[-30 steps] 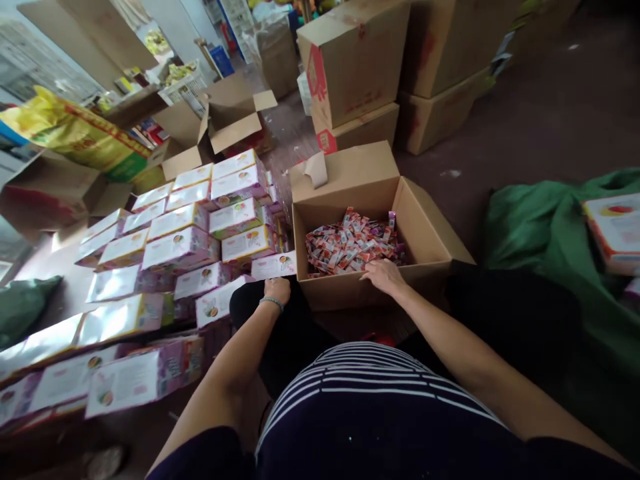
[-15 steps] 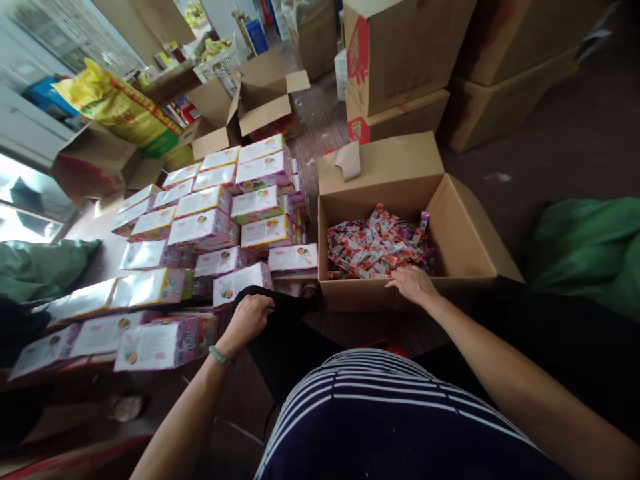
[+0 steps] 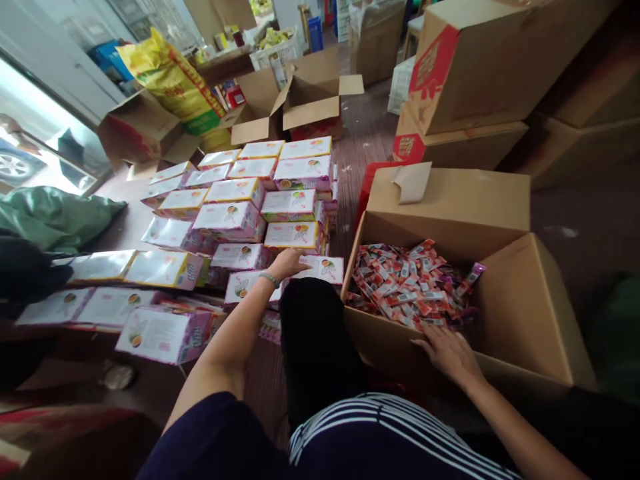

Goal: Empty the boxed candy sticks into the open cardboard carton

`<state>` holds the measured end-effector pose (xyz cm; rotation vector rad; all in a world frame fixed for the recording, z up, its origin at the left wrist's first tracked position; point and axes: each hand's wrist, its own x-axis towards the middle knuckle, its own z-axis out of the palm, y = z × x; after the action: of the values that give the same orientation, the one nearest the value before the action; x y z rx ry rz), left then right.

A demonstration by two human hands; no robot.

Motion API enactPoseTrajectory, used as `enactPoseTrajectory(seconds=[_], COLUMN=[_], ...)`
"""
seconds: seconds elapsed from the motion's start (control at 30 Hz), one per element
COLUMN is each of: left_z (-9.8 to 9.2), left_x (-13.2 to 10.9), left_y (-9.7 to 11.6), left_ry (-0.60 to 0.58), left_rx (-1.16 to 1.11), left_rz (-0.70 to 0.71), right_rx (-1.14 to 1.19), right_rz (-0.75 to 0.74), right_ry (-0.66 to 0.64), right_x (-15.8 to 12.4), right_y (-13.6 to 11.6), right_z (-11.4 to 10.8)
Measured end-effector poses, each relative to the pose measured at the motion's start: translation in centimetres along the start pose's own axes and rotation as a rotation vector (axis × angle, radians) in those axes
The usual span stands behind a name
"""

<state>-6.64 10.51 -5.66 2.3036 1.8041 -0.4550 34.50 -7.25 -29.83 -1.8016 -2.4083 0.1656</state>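
Observation:
An open cardboard carton stands on the floor in front of me, holding a heap of small red and pink sachets. My right hand lies flat inside the carton's near edge, fingers spread on the sachets. My left hand, a green band at its wrist, reaches forward with fingers extended onto a white and pink retail box at the near end of the stacked boxes. My black-clad knee sits between both arms.
Several rows of white and pink boxes cover the floor to the left. Large closed cartons are stacked behind the open one. An open empty carton, a yellow sack and green cloth lie further left.
My left hand has left my knee and reached forward onto a box. My right hand has stayed at the carton's near edge. The view has swung to the left.

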Motion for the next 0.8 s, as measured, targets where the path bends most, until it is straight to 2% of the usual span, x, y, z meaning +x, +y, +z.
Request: enactPoseTrajectory(seconds=[0.07, 0.13, 0.2, 0.27, 0.37, 0.5, 0.57, 0.67, 0.73, 0.8], left_z=[1.2, 3.0, 4.7, 6.0, 7.5, 9.4, 10.4, 11.2, 11.2, 10.7], left_x=[2.1, 3.7, 4.8, 5.0, 3.6, -0.5, -1.9, -2.4, -1.9, -1.5], left_y=[-0.9, -1.1, -0.9, -1.0, -3.1, -8.1, -10.1, -11.5, -11.6, -11.4], left_ry=[-0.013, -0.04, -0.039, 0.009, 0.027, -0.201, -0.265, -0.25, -0.196, -0.119], left_rx=[0.05, 0.055, 0.05, 0.026, -0.011, 0.091, 0.144, 0.154, 0.108, 0.012], left_rz=[-0.029, 0.002, 0.049, 0.051, -0.027, -0.122, -0.13, -0.099, -0.097, -0.154], right_rx=[-0.004, 0.005, 0.021, 0.032, 0.043, 0.061, 0.054, 0.012, -0.021, -0.035], right_rz=[0.003, -0.003, -0.008, -0.015, -0.016, -0.004, -0.011, -0.03, -0.044, -0.041], right_ry=[0.026, 0.029, 0.037, 0.048, 0.033, -0.012, -0.013, 0.007, 0.011, -0.003], right_x=[-0.2, -0.4, -0.5, -0.7, -0.8, -0.8, -0.9, -1.0, -1.0, -0.8], right_y=[0.1, 0.3, 0.3, 0.4, 0.2, 0.3, 0.5, 1.0, 1.0, 0.8], right_z=[0.2, 0.1, -0.1, -0.4, -1.0, -1.4, -1.1, -0.4, -0.2, -0.2])
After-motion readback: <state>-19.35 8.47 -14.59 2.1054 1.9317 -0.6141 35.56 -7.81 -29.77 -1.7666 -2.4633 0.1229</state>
